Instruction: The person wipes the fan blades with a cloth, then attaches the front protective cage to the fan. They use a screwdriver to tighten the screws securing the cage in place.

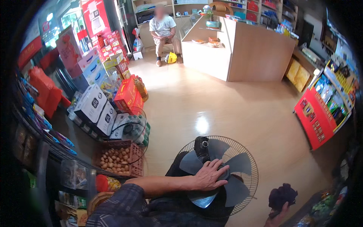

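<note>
An electric fan (pixel 239 165) with grey blades lies across my lap, its wire rear cage showing behind the blades. My left hand (pixel 210 176) reaches over the blades and grips the round centre hub, thumb below and fingers above. Part of the hub is hidden under the palm. Off to the lower right, my right hand (pixel 278 217) holds a bunched dark purple cloth (pixel 283 196) above the floor, apart from the fan. A round wire fan grille (pixel 146 132) leans beside the boxes and the egg crate on the left.
A crate (pixel 136 159) of eggs, white cartons (pixel 90 100) and red boxes (pixel 126 92) line the left side. At the right stands a red-fronted display rack (pixel 315 119). A wooden counter (pixel 257 53) is ahead, with a seated person (pixel 162 32) at its left.
</note>
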Motion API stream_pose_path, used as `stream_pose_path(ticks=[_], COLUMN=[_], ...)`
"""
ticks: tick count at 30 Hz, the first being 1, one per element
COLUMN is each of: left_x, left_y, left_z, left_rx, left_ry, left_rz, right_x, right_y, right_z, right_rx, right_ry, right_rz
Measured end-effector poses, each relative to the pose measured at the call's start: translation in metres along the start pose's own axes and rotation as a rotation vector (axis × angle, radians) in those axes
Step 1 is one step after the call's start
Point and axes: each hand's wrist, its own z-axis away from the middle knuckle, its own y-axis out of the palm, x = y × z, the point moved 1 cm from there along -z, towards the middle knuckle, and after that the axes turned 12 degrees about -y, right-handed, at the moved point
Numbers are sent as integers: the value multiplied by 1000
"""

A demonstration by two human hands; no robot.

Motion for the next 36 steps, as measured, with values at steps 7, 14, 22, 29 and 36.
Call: stream_pose_path(ticks=[7,14,22,29,36], left_x=[-35,-16,-1,-18,-8], left_y=[-50,-44,-63,-31,-45], left_z=[34,44,45,55,59], left_rx=[-45,132,503,102,-212], left_ry=[152,-129,-528,-305,-270], left_rz=[1003,1358,2259,1768,1404], right_x=[47,-34,-20,-52,-50], right_y=[208,294,280,334,335], right_z=[56,79,70,119,127], right_rx=[316,704,301,660,521], right_ry=[158,256,-1,-416,-73], right_rz=[425,314,106,535,193])
